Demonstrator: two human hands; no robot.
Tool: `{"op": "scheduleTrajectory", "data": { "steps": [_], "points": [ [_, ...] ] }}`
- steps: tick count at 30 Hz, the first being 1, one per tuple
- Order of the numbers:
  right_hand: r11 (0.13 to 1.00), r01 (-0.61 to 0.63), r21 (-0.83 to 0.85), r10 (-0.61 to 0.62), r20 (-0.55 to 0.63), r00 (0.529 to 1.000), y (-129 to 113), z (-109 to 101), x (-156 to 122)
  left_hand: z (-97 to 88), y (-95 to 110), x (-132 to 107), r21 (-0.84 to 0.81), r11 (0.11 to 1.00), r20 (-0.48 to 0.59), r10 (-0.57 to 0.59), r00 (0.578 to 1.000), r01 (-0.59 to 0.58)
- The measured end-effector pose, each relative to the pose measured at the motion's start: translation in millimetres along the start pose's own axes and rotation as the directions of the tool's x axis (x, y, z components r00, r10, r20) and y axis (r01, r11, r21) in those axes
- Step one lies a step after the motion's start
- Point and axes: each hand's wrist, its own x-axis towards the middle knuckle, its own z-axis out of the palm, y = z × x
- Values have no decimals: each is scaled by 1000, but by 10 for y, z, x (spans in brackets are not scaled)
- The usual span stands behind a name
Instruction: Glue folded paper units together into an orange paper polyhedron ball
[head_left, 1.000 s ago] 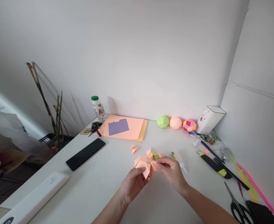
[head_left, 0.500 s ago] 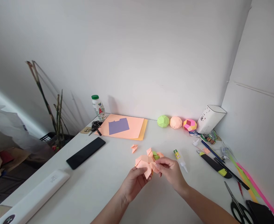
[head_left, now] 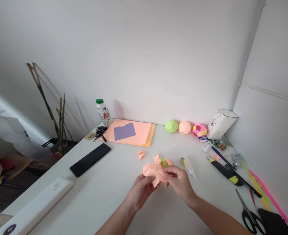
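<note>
A half-built peach paper polyhedron (head_left: 152,169) is held over the front middle of the table. My left hand (head_left: 142,191) is closed on it, thumb on its front face and fingers beneath. With thumb and forefinger, my right hand (head_left: 179,181) pinches a peach flap on its right side. Just behind it shows a green paper piece (head_left: 163,162); whether it is joined on I cannot tell. A small folded peach paper piece (head_left: 141,154) lies beyond my hands. To the right of my right hand rests a small glue tube (head_left: 189,168) with a white nozzle.
Three paper balls, the nearest to the middle green (head_left: 171,126), stand by the wall. Peach sheets (head_left: 144,130) lie left of them. A black phone (head_left: 90,160) and long white device (head_left: 40,207) are at left. A utility knife (head_left: 224,171) and scissors (head_left: 249,212) lie right.
My right fingers have shifted slightly on the peach flap, pressing it closer to the body of the paper shape. My left hand keeps its hold.
</note>
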Motion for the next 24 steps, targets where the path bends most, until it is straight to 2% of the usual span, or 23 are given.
{"op": "scheduleTrajectory", "data": {
  "steps": [6, 14, 24],
  "points": [
    [1000, 12, -3, -12, 0, 1000, -16, 9, -10, -58, -50, 11, 6, 1000, 14, 2, 1000, -2],
    [999, 24, -25, -24, -10, 1000, -9, 21, -39, -18, -36, 5, 21, 1000, -19, -7, 1000, 7],
    [999, 34, -22, -34, 3, 999, -6, 26, -31, -37, -69, -7, 58, 998, 58, -6, 998, 3]
  ]
}}
